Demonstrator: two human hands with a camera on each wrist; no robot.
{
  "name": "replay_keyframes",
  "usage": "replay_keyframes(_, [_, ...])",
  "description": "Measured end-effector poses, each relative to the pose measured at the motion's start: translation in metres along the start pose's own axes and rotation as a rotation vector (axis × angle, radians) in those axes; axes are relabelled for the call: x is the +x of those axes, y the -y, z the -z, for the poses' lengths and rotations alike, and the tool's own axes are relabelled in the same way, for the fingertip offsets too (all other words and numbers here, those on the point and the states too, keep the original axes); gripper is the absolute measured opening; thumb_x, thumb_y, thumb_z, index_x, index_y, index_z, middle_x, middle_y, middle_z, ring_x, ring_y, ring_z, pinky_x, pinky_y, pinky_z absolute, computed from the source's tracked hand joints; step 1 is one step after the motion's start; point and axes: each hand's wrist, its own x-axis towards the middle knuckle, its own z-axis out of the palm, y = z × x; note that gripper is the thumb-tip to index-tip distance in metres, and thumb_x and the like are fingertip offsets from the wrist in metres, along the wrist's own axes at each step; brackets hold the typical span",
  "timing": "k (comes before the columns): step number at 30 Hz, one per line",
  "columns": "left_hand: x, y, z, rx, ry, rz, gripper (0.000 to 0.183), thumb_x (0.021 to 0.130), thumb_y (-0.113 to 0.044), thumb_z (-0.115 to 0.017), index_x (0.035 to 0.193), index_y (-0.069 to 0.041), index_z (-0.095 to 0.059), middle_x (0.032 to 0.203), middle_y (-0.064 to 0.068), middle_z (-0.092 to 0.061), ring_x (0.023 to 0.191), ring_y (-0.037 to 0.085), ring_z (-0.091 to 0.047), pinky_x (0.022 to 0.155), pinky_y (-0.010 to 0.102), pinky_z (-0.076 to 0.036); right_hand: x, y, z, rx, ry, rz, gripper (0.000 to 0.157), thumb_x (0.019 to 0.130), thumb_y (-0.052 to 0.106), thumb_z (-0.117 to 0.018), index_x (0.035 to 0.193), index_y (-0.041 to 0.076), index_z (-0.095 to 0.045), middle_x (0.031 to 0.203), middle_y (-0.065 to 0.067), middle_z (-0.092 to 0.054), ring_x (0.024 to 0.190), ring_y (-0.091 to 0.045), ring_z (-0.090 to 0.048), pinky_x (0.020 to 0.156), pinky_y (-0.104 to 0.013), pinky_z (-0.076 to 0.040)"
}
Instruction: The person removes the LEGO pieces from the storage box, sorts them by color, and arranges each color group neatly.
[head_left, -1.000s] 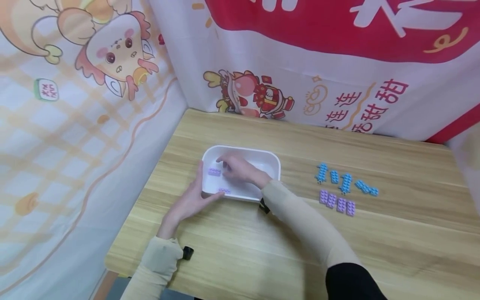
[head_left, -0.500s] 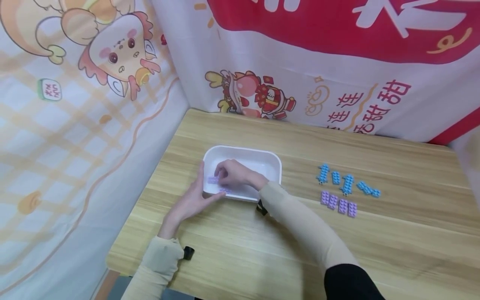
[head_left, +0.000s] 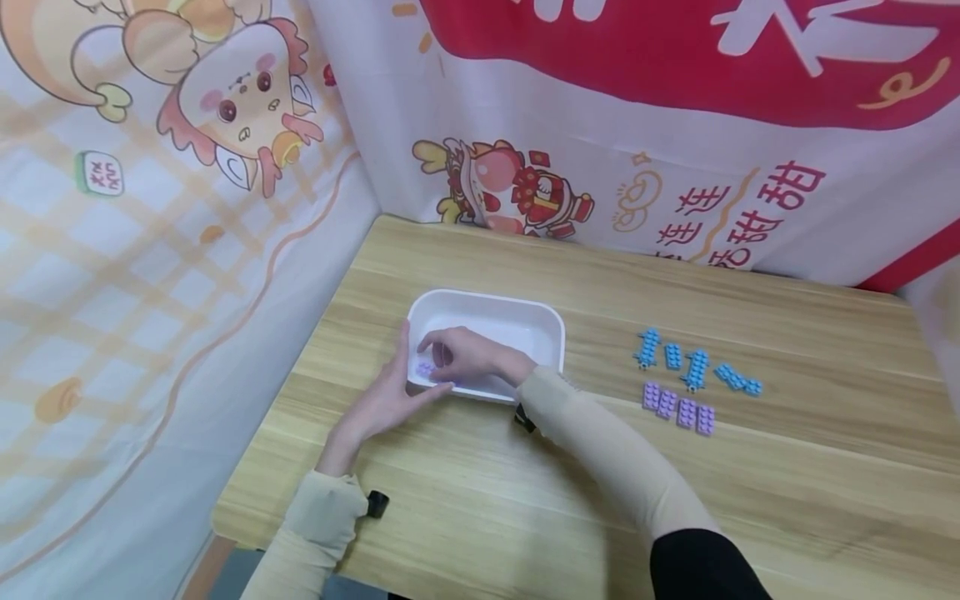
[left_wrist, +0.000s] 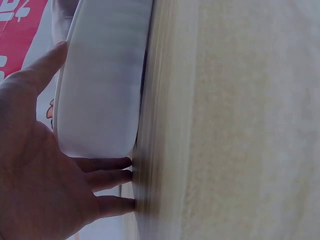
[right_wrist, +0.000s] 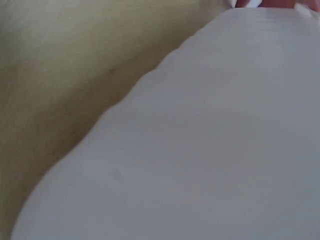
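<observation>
A white plastic bin (head_left: 525, 310) sits on the wooden table. My left hand (head_left: 386, 390) spans its near left corner, the thumb on the near rim and the fingers along the left end. In the left wrist view, the straight fingers of that hand (left_wrist: 45, 170) reach down beside the bin's wall (left_wrist: 102, 80) to the tabletop. My right hand (head_left: 468, 354) is inside the bin, index finger reaching out, with the fingertips close to a light purple building brick (head_left: 425, 368) near the left wall. The right hand covers part of the bin floor. Mostly sleeve fills the right wrist view.
Right of the bin, several purple bricks (head_left: 686, 412) lie in a row. Behind them are several blue pieces (head_left: 695, 368), some with side pegs. Printed cloth (head_left: 480, 100) hangs behind and to the left of the table (head_left: 465, 508).
My right hand has moved slightly toward the near left of the bin. The purple brick has shifted from mid-left toward the near wall. My left hand stays at the corner.
</observation>
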Motion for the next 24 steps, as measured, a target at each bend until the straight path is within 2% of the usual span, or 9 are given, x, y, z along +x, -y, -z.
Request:
replay_keyframes(5, [0.000,0.000,0.000,0.012,0.002,0.025,0.135,0.095,-0.070,-0.075,0.171,-0.034,0.030,0.186,0.019,0.002,0.169,0.051,-0.017,0.135,0.073,-0.022,-0.001,0.002,-0.003,-0.025,0.015,-0.005,0.049,0.104,0.013,-0.075,0.151,0.004,-0.064,0.100,-0.008,-0.073,0.087,-0.012,-0.063,0.080,-0.021,-0.055])
replay_keyframes(12, [0.000,0.001,0.000,-0.009,0.003,0.021,0.136,0.094,-0.068,-0.077,0.172,-0.031,0.029,0.186,0.019,0.000,0.169,0.049,-0.019,0.136,0.071,-0.022,0.000,0.004,-0.005,-0.015,-0.008,-0.063,0.049,0.098,0.015,-0.084,0.143,0.002,-0.069,0.100,-0.008,-0.076,0.087,-0.012,-0.066,0.078,-0.019,-0.058])
replay_keyframes(19, [0.000,0.000,0.000,-0.015,-0.002,-0.007,0.137,0.095,-0.065,-0.079,0.172,-0.030,0.029,0.186,0.018,-0.002,0.170,0.047,-0.019,0.137,0.069,-0.020,-0.002,0.004,-0.003,-0.033,-0.129,-0.046,0.042,0.095,0.012,-0.085,0.134,0.000,-0.073,0.114,-0.011,-0.076,0.101,-0.020,-0.068,0.093,-0.029,-0.060])
replay_keyframes(24, [0.000,0.001,-0.001,-0.027,-0.003,-0.016,0.137,0.095,-0.064,-0.079,0.173,-0.027,0.027,0.186,0.017,-0.004,0.170,0.046,-0.021,0.136,0.070,-0.020,-0.012,0.004,0.005,0.023,-0.215,-0.056,0.043,0.093,0.010,-0.086,0.133,0.000,-0.073,0.124,-0.015,-0.079,0.112,-0.027,-0.073,0.103,-0.035,-0.063])
